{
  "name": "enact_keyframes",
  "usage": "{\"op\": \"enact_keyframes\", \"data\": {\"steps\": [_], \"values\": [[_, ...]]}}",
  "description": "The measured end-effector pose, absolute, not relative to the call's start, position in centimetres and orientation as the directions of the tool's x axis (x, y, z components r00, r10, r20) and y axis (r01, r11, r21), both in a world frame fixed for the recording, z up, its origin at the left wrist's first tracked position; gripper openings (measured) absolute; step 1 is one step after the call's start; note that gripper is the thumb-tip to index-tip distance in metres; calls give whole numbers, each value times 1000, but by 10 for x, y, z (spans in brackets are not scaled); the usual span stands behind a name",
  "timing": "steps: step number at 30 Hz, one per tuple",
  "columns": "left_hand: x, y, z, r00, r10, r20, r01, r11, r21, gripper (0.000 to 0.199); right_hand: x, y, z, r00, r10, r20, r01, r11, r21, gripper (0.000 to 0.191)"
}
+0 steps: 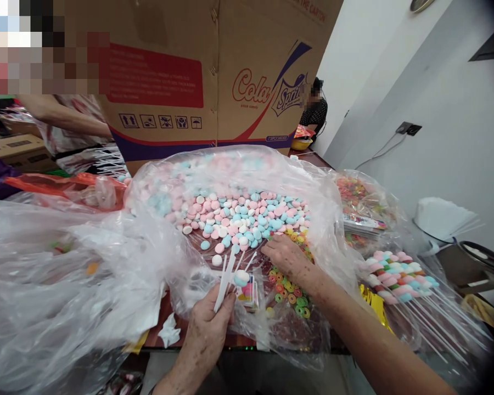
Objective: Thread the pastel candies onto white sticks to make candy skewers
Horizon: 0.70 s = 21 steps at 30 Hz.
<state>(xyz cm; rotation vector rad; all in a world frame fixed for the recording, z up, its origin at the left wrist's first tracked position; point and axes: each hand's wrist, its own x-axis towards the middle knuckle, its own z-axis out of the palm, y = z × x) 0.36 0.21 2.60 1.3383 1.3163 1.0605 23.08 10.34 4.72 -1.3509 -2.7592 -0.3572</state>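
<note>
In my left hand (212, 318), closed at the bottom centre, is a small bunch of white plastic sticks (227, 277). One of them carries a blue-and-white marshmallow (241, 278) close to my fingers. My right hand (288, 258) reaches over a pile of gummy rings (290, 291) in green, yellow, orange and red. Its fingers are bent together at the pile's left edge, and whatever their tips hold is hidden. Beyond both hands spreads a large heap of pink, blue and white marshmallows (247, 216) on clear plastic.
A tall cardboard carton (168, 131) stands behind the heap. Finished candy skewers (399, 277) lie at the right, near a bag of gummy candy (358, 192). Crumpled plastic sheeting (66, 285) covers the left side. A co-worker's arm (74, 118) reaches behind the carton; another person (315, 109) is farther back.
</note>
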Motion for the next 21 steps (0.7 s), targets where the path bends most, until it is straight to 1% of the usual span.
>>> {"op": "enact_keyframes", "data": {"steps": [1,2,3,4,5,6,7,8,9,11,14,16,18,21], "values": [[4,2,26,47,998,-35,178,26,984,33,229,103,48,-599,781,175,801,581,147,20],[4,2,27,48,998,-38,175,29,984,31,227,103,49,-564,795,221,822,565,65,19],[4,1,27,50,998,-42,170,33,985,29,225,101,50,-504,820,273,839,540,-73,18],[4,1,27,51,998,-46,167,37,985,27,223,100,52,-414,855,312,825,497,-270,16],[5,0,27,55,997,-48,165,38,986,26,221,98,55,-307,899,313,755,430,-495,15],[5,0,27,57,997,-45,166,35,986,26,218,95,57,-211,940,267,628,340,-701,14],[5,-1,28,59,997,-43,172,32,985,26,215,92,60,-150,970,191,475,241,-846,15],[6,-1,28,60,997,-43,182,31,983,27,213,89,63,-124,986,112,326,147,-934,17],[6,-1,28,62,997,-46,194,34,980,28,211,86,65,-119,992,46,201,70,-977,19],[6,-1,29,67,995,-70,211,54,976,29,206,82,69,-127,991,-30,50,-23,-998,24],[6,0,28,75,993,-90,223,71,972,30,202,78,74,-114,992,-58,-20,-60,-998,27],[7,0,27,75,993,-87,234,67,970,30,200,77,77,-117,992,-40,-23,-43,-999,27],[7,1,27,77,994,-83,244,62,968,29,199,75,79,-133,991,-8,13,-7,-1000,25],[7,1,28,77,994,-73,253,51,966,28,197,70,79,-130,990,55,173,77,-982,22]]}}
